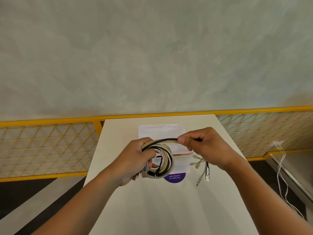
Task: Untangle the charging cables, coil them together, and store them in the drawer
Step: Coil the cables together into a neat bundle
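Observation:
A coil of white, cream and black charging cables (165, 160) hangs above the white table (152, 209). My left hand (135, 158) grips the coil's left side, with several plug ends sticking out below the palm. My right hand (201, 145) pinches the strands running off the coil's top. Loose cable ends with connectors (202, 168) dangle under my right hand. A small white drawer box (162, 133) stands on the table right behind the coil, largely hidden by it.
A purple round sticker (175, 178) lies on the table below the box. A yellow mesh railing (47, 146) runs behind the table on both sides. White cables (281, 170) hang from a socket at the right, beside a ledge.

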Tool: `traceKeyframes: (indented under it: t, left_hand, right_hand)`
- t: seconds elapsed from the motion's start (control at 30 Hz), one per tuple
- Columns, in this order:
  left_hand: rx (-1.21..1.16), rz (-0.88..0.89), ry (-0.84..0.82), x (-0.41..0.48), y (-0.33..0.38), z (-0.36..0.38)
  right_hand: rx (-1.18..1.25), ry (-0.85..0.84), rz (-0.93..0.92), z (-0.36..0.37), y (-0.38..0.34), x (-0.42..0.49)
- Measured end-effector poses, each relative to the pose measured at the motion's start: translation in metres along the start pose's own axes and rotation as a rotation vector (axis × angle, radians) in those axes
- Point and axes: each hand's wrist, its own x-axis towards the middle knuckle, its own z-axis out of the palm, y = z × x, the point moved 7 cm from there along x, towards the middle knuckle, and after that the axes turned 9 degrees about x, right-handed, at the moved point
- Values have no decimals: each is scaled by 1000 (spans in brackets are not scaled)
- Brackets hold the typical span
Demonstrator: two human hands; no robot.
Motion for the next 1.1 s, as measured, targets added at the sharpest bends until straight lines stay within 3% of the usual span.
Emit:
traceKeyframes:
  t: [0.37,0.6,0.7,0.87,1.1]
  left_hand:
    - [-132,26,68,0,17,1]
    - [-33,24,43,-3,24,-5]
    - [10,18,28,-4,27,-5]
    - [45,6,29,-3,28,-5]
    - [-41,-24,76,-4,24,-9]
  right_hand:
    - [215,67,-29,7,16,0]
    - [284,-74,-65,13,14,-3]
    - [189,-113,-151,18,1,-1]
    - [-169,-11,-437,23,-25,1]
    - [-308,119,-564,20,-31,-2]
